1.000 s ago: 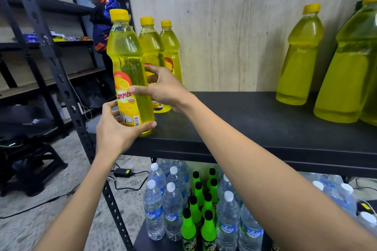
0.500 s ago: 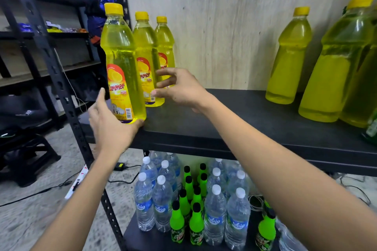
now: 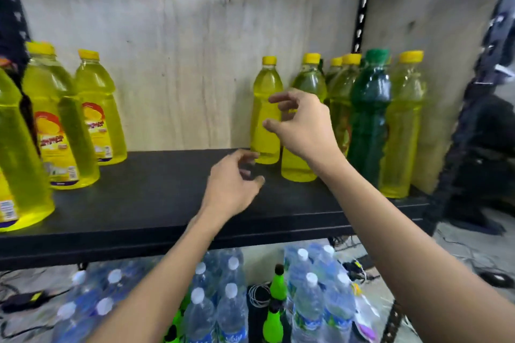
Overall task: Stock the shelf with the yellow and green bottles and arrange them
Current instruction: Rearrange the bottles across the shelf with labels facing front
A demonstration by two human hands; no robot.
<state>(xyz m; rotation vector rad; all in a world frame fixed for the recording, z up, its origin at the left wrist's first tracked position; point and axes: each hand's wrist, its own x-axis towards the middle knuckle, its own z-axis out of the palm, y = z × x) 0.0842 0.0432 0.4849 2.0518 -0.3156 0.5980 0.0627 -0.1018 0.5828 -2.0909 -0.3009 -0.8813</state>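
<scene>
Three yellow bottles with labels (image 3: 64, 131) stand in a row at the left end of the black shelf (image 3: 145, 203). At the right end stands a cluster of yellow bottles (image 3: 401, 131) around a dark green bottle (image 3: 367, 120). The leftmost yellow bottle of that cluster (image 3: 264, 111) stands apart by the wall. My right hand (image 3: 303, 125) hovers just in front of it with fingers spread and loosely curved, holding nothing. My left hand (image 3: 231, 184) hangs over the shelf board below it, fingers loosely curled and empty.
Below the shelf stand several clear water bottles (image 3: 223, 309) and small bright green bottles (image 3: 277, 284). A wooden panel (image 3: 181, 64) backs the shelf. Black perforated uprights (image 3: 362, 5) frame it. Cables lie on the floor at the right.
Both hands have let go of the labelled yellow bottle at the left end and moved right along the shelf. The view has swung right toward the bottle cluster.
</scene>
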